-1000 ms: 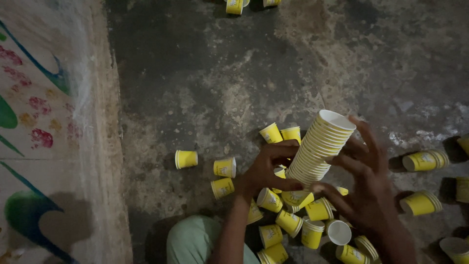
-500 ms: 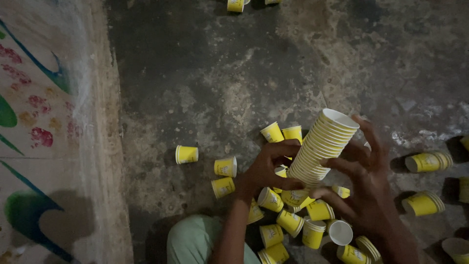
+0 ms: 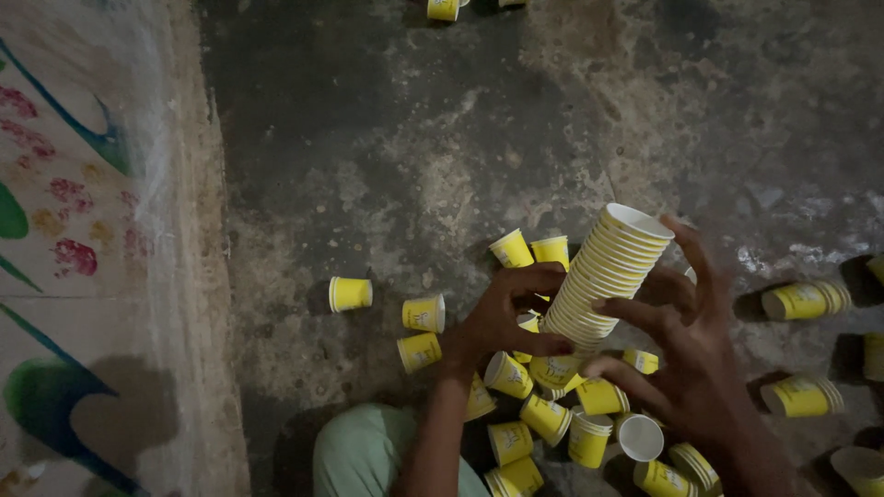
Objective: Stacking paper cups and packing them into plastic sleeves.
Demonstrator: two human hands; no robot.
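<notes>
A tall stack of yellow paper cups [image 3: 606,272] leans up and to the right, white insides showing at the top. My left hand [image 3: 502,317] grips the lower part of the stack from the left. My right hand [image 3: 686,345] wraps around the stack from the right, fingers spread along its side. Several loose yellow cups [image 3: 545,416] lie on the dark concrete floor under and around both hands.
Single cups lie apart at the left [image 3: 350,294] and at the top edge [image 3: 443,8]. Short stacks of cups lie on their sides at the right [image 3: 806,300]. A painted wall [image 3: 83,248] runs down the left. My knee in green cloth [image 3: 364,456] is at the bottom.
The stack has shifted slightly up and right between my hands. Both hands stay around it.
</notes>
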